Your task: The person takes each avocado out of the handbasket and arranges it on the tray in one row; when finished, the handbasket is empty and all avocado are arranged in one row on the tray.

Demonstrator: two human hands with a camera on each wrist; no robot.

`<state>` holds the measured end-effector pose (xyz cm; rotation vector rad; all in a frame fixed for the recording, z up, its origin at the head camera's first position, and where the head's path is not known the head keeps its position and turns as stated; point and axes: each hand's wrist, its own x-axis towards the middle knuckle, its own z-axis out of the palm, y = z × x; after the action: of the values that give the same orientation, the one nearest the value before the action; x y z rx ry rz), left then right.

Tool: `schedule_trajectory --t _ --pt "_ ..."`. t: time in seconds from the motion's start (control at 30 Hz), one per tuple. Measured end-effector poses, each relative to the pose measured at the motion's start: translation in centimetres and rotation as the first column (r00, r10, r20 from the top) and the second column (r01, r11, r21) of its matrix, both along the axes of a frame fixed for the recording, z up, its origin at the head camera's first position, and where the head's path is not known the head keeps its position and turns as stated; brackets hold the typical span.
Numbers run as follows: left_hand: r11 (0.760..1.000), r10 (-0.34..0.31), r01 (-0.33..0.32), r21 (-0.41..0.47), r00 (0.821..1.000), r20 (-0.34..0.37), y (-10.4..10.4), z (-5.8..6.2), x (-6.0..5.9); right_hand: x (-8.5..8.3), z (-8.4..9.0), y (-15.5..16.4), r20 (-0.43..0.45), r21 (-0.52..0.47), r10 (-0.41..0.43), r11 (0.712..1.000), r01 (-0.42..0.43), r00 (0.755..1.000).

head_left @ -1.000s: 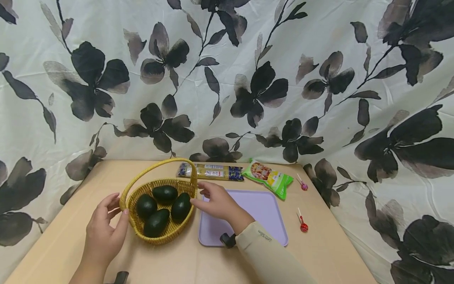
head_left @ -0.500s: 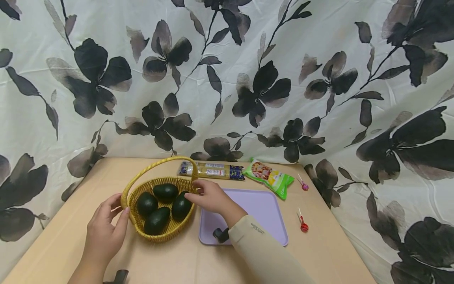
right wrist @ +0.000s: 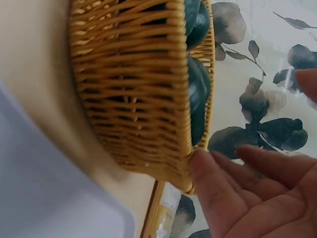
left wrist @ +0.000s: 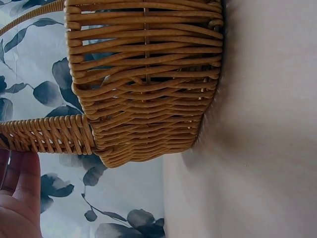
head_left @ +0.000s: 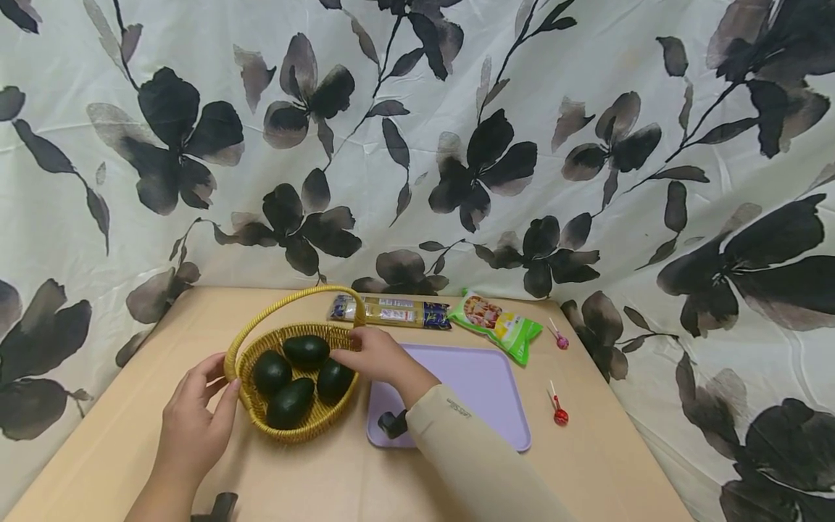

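Resting on the pale wooden table [head_left: 117, 435], just left of the flat lilac plastic tray [head_left: 483, 391], stands one oval yellow wicker basket [head_left: 306, 428] with an arched handle; inside it lie four dark green avocados [head_left: 290, 402], packed close and touching one another. The left hand [head_left: 196, 428] sits against the basket's left wall, fingers loosely extended and relaxed, grasping nothing; the left wrist view shows a fingertip just beside the foot of the handle, though whether it touches the weave I cannot tell. The right hand [head_left: 375, 355] reaches over the basket's right rim above the nearest avocado; the right wrist view shows its fingers [right wrist: 223, 198] gently bent and spread beside the rim, closed around nothing; whether they touch the fruit I cannot tell. Beyond the tray, toward the floral black-and-white cloth backdrop [head_left: 417, 145], lie one long clear packet of dry noodles with blue ends [head_left: 391, 314] and one green snack packet [head_left: 499, 326], the two nearly touching; two lollipops lie on the table to the right, a pink one [head_left: 558, 339] near the green packet and a red one [head_left: 558, 415] just beside the tray's right edge.
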<state>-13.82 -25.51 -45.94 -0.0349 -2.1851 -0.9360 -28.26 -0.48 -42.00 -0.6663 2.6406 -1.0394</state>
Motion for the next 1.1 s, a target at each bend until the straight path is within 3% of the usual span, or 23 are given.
schedule_trajectory --t 0.67,1.1 --pt "1.000 -0.011 0.011 0.002 1.000 -0.011 0.1 0.0 -0.2 -0.4 1.2 -3.2 0.100 0.135 -0.005 0.991 -0.009 0.995" --pt "1.000 -0.012 0.012 -0.014 0.999 -0.029 0.0 -0.1 -0.1 -1.0 1.3 -4.1 0.148 0.128 0.036 0.990 -0.055 0.988"
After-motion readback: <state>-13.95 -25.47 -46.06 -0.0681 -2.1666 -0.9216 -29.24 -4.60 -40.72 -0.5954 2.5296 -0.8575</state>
